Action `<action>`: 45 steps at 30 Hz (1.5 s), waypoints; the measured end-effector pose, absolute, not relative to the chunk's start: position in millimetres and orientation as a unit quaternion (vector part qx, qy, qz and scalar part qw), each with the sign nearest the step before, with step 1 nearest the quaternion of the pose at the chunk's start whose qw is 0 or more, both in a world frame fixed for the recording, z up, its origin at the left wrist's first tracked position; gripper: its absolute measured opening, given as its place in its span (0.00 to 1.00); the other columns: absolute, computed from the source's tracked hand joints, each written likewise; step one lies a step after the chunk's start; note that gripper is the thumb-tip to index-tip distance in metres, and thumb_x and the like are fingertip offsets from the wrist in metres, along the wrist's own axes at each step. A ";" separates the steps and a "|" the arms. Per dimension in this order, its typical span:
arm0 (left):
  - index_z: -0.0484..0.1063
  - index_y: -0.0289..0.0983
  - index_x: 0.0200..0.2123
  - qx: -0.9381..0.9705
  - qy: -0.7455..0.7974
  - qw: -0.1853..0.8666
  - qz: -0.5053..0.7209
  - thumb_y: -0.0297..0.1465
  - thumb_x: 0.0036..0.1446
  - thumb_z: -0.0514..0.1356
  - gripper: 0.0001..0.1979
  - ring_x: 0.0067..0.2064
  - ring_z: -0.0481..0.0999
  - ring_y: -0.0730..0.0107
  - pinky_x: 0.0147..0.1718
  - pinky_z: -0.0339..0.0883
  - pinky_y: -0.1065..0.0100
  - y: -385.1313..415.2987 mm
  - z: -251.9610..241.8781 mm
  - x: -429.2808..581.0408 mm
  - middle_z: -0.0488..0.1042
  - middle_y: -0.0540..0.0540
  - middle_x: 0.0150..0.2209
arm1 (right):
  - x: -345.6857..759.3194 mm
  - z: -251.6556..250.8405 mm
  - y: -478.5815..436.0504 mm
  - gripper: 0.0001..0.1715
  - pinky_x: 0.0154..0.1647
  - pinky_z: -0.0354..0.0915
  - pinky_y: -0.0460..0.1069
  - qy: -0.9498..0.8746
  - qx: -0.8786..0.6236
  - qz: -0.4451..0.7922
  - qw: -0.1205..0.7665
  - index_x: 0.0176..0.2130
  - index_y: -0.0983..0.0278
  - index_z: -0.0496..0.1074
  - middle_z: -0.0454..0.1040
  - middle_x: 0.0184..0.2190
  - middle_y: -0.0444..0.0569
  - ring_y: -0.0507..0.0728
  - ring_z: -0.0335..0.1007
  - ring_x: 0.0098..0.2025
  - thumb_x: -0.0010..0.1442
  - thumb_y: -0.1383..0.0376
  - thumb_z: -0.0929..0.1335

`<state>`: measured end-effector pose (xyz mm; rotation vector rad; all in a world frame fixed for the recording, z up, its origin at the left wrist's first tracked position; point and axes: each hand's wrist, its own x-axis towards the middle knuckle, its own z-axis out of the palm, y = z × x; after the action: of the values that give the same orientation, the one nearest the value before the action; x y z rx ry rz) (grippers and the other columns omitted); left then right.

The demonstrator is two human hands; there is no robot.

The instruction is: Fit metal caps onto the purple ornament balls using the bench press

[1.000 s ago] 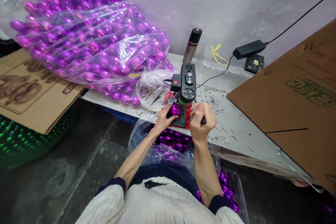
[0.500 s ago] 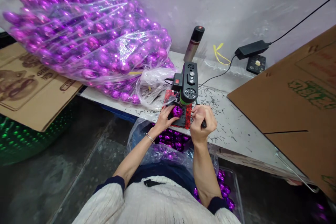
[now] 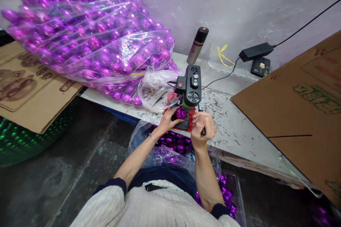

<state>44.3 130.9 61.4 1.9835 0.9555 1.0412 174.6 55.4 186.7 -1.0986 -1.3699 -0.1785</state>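
My left hand (image 3: pixel 168 120) holds a shiny purple ball (image 3: pixel 181 113) between thumb and fingers, beneath the head of a small black bench drill press (image 3: pixel 193 85). The ball sits over the dark base of the machine, which rests on a red mat (image 3: pixel 191 117). My right hand (image 3: pixel 203 129) is wrapped round the machine's black-ended lever (image 3: pixel 204 132), just right of the ball. Where the tool meets the ball is hidden by the machine's head.
A large clear bag of purple balls (image 3: pixel 93 39) fills the left of the white table (image 3: pixel 234 124). Thin dark shavings litter the tabletop. A spray can (image 3: pixel 197 45), a power adapter (image 3: pixel 255 51) and a cardboard box (image 3: pixel 298 113) stand around. An open bag of balls (image 3: pixel 173 143) hangs below the edge.
My right hand has drawn the lever a little down and to the left. My left hand keeps the ball under the machine's head, almost unmoved.
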 end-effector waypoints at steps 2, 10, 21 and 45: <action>0.66 0.39 0.66 0.764 0.365 0.346 0.405 0.45 0.61 0.68 0.34 0.65 0.73 0.50 0.67 0.61 0.47 131.0 61.0 44.4 0.73 0.35 0.63 | 173.2 174.1 55.1 0.14 0.35 0.65 0.50 -0.594 -0.478 -0.084 0.642 0.30 0.60 0.67 0.71 0.27 0.44 0.53 0.71 0.31 0.68 0.71 0.61; 0.66 0.40 0.66 0.764 0.356 0.346 0.413 0.44 0.61 0.67 0.33 0.65 0.73 0.50 0.67 0.62 0.48 131.2 59.2 44.7 0.73 0.36 0.63 | 175.7 136.9 57.4 0.14 0.33 0.68 0.50 -0.601 -0.469 -0.090 0.641 0.32 0.60 0.66 0.71 0.30 0.45 0.53 0.71 0.31 0.70 0.65 0.60; 0.67 0.41 0.65 0.763 0.349 0.334 0.429 0.45 0.60 0.68 0.33 0.64 0.74 0.51 0.68 0.60 0.46 131.6 55.9 46.3 0.74 0.36 0.62 | 175.2 129.6 60.9 0.16 0.38 0.68 0.54 -0.591 -0.454 -0.095 0.660 0.30 0.59 0.65 0.71 0.30 0.44 0.53 0.70 0.30 0.72 0.62 0.60; 0.68 0.40 0.64 0.761 0.363 0.340 0.416 0.43 0.60 0.68 0.32 0.64 0.74 0.51 0.67 0.62 0.47 132.4 59.3 46.4 0.74 0.36 0.62 | 176.9 119.3 64.6 0.16 0.41 0.69 0.53 -0.609 -0.439 -0.107 0.652 0.30 0.59 0.62 0.69 0.30 0.42 0.51 0.72 0.30 0.72 0.64 0.58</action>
<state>46.4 132.4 59.3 1.9816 0.9448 1.0829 176.9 64.6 119.3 -0.9957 -1.3817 -0.2423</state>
